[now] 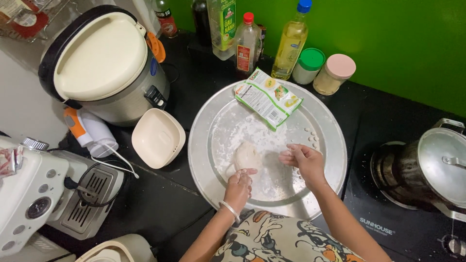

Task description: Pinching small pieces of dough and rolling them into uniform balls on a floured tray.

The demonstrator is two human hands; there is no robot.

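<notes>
A lump of pale dough [247, 155] lies on a floured round metal tray [213, 121]. My left hand [239, 187] rests just below the dough, its fingertips touching the lump's near edge. My right hand [305, 161] hovers to the right of the dough, fingers loosely curled and dusted with flour, holding nothing. A green and white packet [268, 97] lies on the tray's far side. Several small dough balls [312, 137] sit near the tray's right rim.
A rice cooker [104, 63] and a cream bowl [158, 138] stand left of the tray. Oil and sauce bottles [290, 41] and two jars [334, 73] line the green wall. A lidded pot [437, 165] sits on the stove at right. White appliances stand at lower left.
</notes>
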